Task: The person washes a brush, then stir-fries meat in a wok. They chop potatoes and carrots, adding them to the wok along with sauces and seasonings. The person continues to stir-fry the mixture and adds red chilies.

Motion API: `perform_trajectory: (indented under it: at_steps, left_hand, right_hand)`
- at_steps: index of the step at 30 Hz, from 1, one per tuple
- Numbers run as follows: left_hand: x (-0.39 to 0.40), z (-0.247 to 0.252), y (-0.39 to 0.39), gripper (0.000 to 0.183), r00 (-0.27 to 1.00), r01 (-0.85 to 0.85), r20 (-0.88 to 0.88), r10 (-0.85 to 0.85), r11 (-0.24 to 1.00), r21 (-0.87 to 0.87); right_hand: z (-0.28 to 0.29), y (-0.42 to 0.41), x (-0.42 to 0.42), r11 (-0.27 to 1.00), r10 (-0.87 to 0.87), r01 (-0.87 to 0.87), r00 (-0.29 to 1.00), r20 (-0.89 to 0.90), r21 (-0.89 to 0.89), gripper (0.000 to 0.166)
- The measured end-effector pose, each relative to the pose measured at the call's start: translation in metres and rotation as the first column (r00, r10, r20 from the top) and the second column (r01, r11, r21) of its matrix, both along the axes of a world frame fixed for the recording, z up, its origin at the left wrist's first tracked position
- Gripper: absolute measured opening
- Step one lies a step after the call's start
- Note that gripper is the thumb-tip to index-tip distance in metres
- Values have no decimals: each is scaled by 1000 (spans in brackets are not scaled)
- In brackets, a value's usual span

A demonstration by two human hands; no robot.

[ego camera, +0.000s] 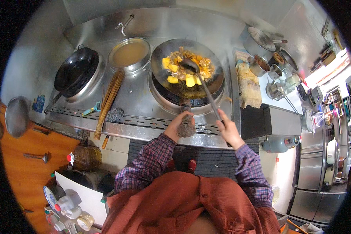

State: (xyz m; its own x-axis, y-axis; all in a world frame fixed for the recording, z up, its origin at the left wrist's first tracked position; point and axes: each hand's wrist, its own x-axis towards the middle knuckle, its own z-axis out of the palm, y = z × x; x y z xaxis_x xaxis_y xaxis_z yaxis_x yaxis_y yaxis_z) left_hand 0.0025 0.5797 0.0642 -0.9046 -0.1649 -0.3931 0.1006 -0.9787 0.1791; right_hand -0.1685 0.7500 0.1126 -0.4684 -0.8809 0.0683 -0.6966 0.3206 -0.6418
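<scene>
My left hand is closed around the handle of a large wok, on the right burner of a steel range. A grey, scourer-like wad covers the handle's end beside my fingers. In my right hand is the long handle of a metal ladle. The ladle's bowl tilts down among the food in the wok. Yellow chunks that look like potato lie nearest me. Browned pieces, perhaps meat, sit behind them, and steam hazes the far side.
At left, a second wok leans on its burner. Between the woks stand a pan of brownish liquid, a bamboo brush and a steel scourer. A folded cloth and several pots, including a saucepan, are at right.
</scene>
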Motion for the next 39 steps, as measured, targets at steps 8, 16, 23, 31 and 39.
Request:
perform_trajectory:
  at_steps: [8, 16, 23, 31, 39]
  left_hand:
    - [-8, 11, 0, 16, 990, 78, 126, -69, 994, -73]
    - [-1, 13, -6, 24, 990, 38, 131, -45, 998, 56]
    - [-9, 25, 5, 25, 955, -34, 296, -3, 992, 119]
    - [-12, 5, 19, 21, 974, -52, 223, 34, 996, 74]
    - [-33, 8, 30, 19, 983, -88, 167, 77, 995, 56]
  right_hand:
    - [-10, -63, -37, 936, -350, 314, 815, 462, 156, 66]
    - [-14, -30, -59, 982, -163, 56, 730, 664, 181, 56]
    - [-128, -59, -185, 975, 55, 113, 717, -695, 193, 16]
    - [-107, -82, -207, 990, -138, 132, 839, -526, -49, 13]
    - [-32, -35, -116, 966, -44, -182, 584, 810, 184, 62]
